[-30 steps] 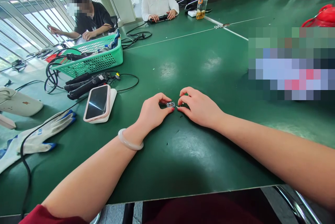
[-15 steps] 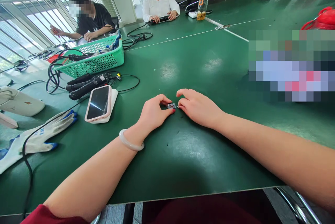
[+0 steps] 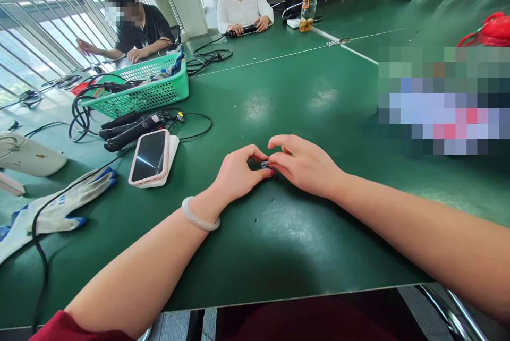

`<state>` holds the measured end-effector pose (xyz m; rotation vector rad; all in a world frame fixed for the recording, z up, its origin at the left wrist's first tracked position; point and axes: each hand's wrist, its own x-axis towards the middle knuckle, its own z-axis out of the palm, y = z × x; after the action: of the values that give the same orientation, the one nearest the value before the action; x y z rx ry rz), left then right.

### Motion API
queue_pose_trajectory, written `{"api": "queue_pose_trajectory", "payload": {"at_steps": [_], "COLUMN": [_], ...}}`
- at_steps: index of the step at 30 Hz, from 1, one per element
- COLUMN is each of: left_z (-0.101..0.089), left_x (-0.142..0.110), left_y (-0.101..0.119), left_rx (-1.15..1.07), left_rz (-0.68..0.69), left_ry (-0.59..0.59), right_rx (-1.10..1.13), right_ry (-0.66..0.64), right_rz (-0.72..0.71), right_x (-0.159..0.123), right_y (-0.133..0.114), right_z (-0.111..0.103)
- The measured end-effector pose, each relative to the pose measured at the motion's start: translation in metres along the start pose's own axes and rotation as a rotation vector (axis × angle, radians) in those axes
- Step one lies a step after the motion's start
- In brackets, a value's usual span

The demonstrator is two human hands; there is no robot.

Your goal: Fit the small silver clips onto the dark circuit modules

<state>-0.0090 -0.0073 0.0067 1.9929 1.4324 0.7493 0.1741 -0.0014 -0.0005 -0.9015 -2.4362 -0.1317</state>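
Between the thumb and fingers of my left hand (image 3: 241, 173) is a small, rectangular piece with a dark and white pattern (image 3: 265, 164), held just over the green table (image 3: 303, 256). My right hand (image 3: 305, 163) meets it from the right. Its thumb and a lower finger are pinched together against the piece's right end, while the index finger arches above, apart from it. Whatever lies in that pinch is too small and covered to make out. The fingertips hide much of the piece. Tiny dark bits (image 3: 255, 220) lie on the table nearer me.
Left of my hands lie a phone (image 3: 150, 158) on a white box, black hair-straightener-like tools (image 3: 135, 131) with cords, and a work glove (image 3: 75, 200). Behind stands a green basket (image 3: 159, 94) of cables. Two people sit across the table. A bottle (image 3: 308, 9) stands far back.
My right fingertips have moved in to touch the small piece, which they now partly cover. My left hand has shifted slightly right with it.
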Motion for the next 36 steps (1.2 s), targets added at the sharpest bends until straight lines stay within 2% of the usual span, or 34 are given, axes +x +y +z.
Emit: {"api": "queue_pose_trajectory", "payload": {"at_steps": [5,8,11,13,16,19,21,24,27,30,33,36], "left_z": [-0.002,-0.005,-0.006,-0.005,-0.004,-0.003,-0.003,-0.003,-0.004,-0.004,-0.004,-0.003], "left_x": [0.001,0.004,0.006,0.008,0.009,0.008,0.008,0.007,0.006,0.004,0.001,-0.001], "left_y": [0.000,-0.001,-0.004,-0.007,-0.010,-0.011,-0.011,-0.010,-0.009,-0.006,0.000,0.005], "left_rx": [-0.046,-0.280,-0.627,-0.679,-0.446,-0.189,-0.124,-0.094,-0.059,-0.014,0.037,0.067], "left_rz": [-0.012,-0.039,-0.046,-0.062,-0.113,-0.099,-0.084,-0.079,-0.084,-0.078,-0.032,0.021], "left_ry": [0.008,-0.009,-0.035,-0.033,-0.007,0.041,0.051,0.046,0.053,0.059,0.049,0.042], "right_rx": [0.072,0.116,0.113,0.126,0.166,0.242,0.324,0.340,0.311,0.320,0.346,0.395], "right_ry": [0.054,0.071,-0.034,-0.115,-0.182,-0.231,-0.326,-0.367,-0.311,-0.203,-0.082,-0.003], "right_rz": [0.057,0.154,0.246,0.265,0.259,0.201,0.111,0.072,0.096,0.195,0.278,0.296], "right_x": [-0.001,-0.004,-0.008,-0.011,-0.012,-0.010,-0.009,-0.007,-0.006,-0.006,-0.006,-0.006], "right_y": [0.002,0.011,0.024,0.029,0.029,0.021,0.016,0.010,0.009,0.008,0.005,0.002], "right_z": [-0.002,0.000,0.003,0.005,0.004,0.000,-0.003,-0.005,-0.003,-0.003,-0.004,-0.004]}}
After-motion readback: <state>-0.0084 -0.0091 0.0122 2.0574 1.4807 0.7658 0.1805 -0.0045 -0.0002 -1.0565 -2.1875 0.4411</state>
